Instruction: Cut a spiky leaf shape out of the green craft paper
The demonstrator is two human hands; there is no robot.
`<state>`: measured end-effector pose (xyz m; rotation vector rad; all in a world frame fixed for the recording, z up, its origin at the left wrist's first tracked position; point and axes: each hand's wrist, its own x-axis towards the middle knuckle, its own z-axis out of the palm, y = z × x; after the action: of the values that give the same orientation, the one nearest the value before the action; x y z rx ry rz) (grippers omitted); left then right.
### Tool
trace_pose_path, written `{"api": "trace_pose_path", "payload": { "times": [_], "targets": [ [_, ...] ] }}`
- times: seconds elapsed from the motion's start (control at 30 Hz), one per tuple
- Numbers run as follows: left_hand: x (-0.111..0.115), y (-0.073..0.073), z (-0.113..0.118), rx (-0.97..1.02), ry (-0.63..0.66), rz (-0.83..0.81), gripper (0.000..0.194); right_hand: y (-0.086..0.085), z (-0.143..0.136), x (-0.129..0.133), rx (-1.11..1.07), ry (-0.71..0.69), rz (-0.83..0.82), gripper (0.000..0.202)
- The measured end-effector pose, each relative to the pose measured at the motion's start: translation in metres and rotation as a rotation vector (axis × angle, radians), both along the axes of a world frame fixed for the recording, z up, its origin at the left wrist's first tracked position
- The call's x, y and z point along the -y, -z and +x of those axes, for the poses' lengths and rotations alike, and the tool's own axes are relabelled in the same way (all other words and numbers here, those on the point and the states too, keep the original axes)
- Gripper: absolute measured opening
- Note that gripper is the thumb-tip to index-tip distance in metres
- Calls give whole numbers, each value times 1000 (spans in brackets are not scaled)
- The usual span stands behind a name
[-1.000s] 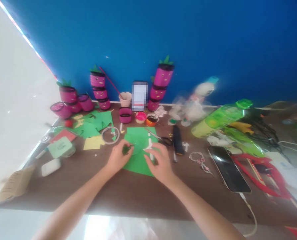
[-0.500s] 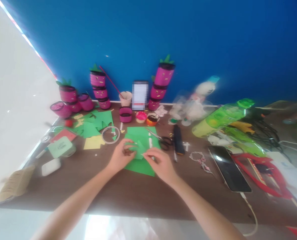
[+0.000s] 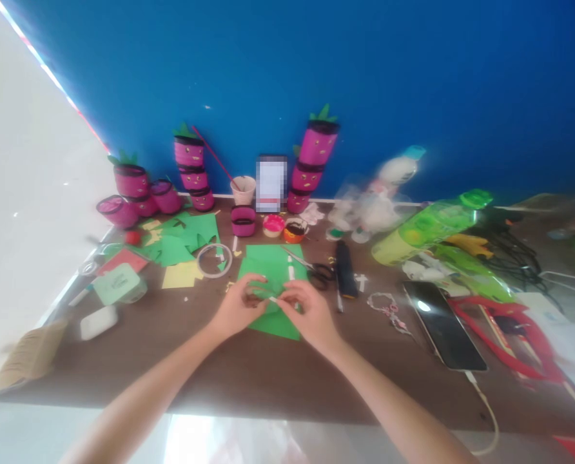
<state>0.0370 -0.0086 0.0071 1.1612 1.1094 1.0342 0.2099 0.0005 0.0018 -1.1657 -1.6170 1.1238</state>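
Note:
My left hand [image 3: 236, 306] is closed, with a small green paper piece [image 3: 264, 293] between its thumb and fingers. At the fingertips of my right hand [image 3: 309, 312], pinched shut, is a tiny white strip [image 3: 272, 298], which touches or nearly touches the green piece. Blur hides the exact contact. Under both hands lies a larger green paper sheet [image 3: 275, 325]. On that sheet rest a white pen-like tube [image 3: 291, 267] and part of the black-handled scissors [image 3: 319, 274].
Left are a tape roll [image 3: 214, 260], yellow paper [image 3: 180, 276] and cut green sheets [image 3: 205, 229]. Pink containers [image 3: 191, 171] and two paint pots [image 3: 273, 225] stand behind. Right lie a dark-handled tool [image 3: 345, 274], a phone [image 3: 445, 328] on a cable, and a green bottle [image 3: 427, 229].
My hands have come together, so that the fingertips now meet at the small white strip. The green piece in my left hand is more covered by fingers.

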Motion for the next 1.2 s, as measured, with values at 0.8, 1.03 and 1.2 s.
{"api": "trace_pose_path", "payload": {
  "times": [0.8,1.03,1.2],
  "targets": [
    [-2,1,3,-13,-184,49,30,-1,-2,0,-119,58,-83,37],
    [-2,5,3,-60,-130,84,31,1,-2,1,-105,41,-29,33],
    [1,-2,4,-147,-88,64,29,0,-1,1,-32,33,12,28]
  ]
}}
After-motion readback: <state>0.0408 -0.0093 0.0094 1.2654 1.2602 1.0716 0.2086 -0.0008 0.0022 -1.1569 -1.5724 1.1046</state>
